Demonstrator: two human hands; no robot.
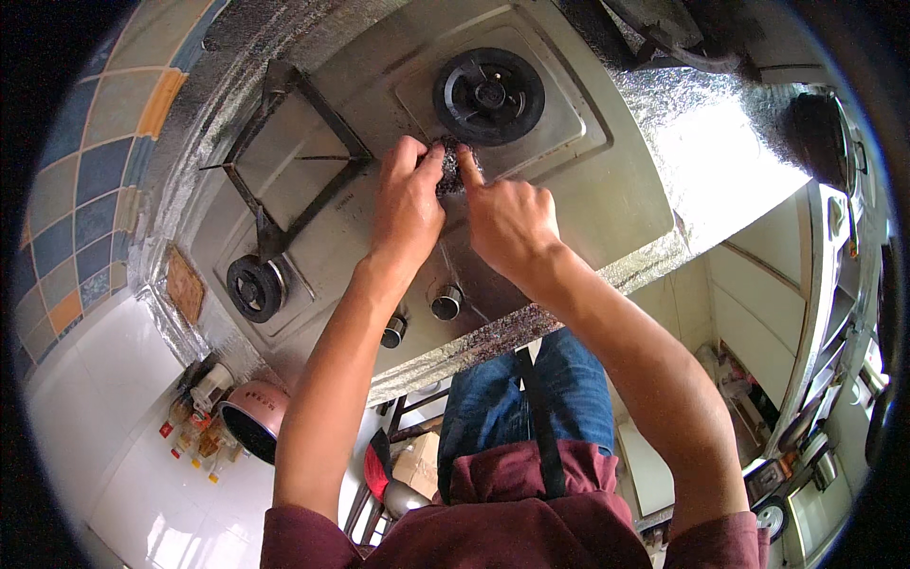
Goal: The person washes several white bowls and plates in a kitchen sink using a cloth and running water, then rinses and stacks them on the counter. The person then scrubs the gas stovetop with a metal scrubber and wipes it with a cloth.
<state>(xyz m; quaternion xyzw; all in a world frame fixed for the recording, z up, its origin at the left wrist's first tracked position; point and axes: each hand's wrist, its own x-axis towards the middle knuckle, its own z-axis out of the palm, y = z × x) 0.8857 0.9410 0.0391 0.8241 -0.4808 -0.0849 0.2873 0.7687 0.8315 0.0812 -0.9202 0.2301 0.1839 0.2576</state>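
A dark, glinting scouring pad, apparently steel wool [451, 169], is between my two hands on the steel top of a gas stove [398, 99]. My left hand [409, 195] grips its left side with thumb and fingertips. From the right, my right hand [508, 217] holds it, index finger stretched along its edge and the other fingers curled; the thumb is hidden. Just beyond the pad sits a round black burner [489, 96] without a pan support over it. A second burner [254, 288] is at the left.
A black square pan support [327, 206] lies tilted on the stove's left part. Two control knobs [446, 303] [393, 332] stand near the front edge. Foil [640, 256] covers the surrounding counter. A pink pot [259, 412] and several bottles [202, 437] are at lower left.
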